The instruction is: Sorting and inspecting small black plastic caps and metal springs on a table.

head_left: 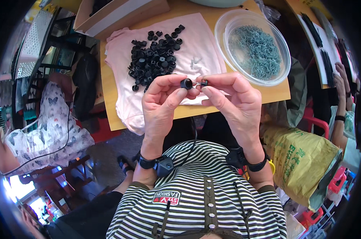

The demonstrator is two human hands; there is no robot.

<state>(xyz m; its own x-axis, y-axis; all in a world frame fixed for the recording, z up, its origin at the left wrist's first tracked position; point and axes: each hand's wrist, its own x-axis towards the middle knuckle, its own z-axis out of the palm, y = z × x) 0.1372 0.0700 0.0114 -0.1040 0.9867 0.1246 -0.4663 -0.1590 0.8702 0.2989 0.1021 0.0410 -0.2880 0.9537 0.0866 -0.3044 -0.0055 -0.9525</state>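
While the pieces are close together over the near part of the cloth, they seem not yet joined: a round black cap (186, 83) and a smaller black fitting (204, 83), with a bit of shiny metal (196, 83) between them, perhaps a screw; it's too small for me to be sure. I'd judge this one unit to be partway through. Plenty appears to be left, since a heap of black parts (154, 57) lies loose just beyond, and I can't pick out a finished stack anywhere.

Both grips are narrow. The left hand (158, 105) pinches the cap between thumb and forefinger; the right hand (238, 99) has the fitting in a similar pinch, its fingertips almost meeting the left's.

Past the hands, a few loose screws (193, 63) lie on the pink cloth (122, 87), to the right of the heap. Farther right, a clear round tub (286, 65) holds a great many grey screws (258, 51). All of it sits on a wooden table (282, 92), with a cardboard box (122, 16) at the far left.
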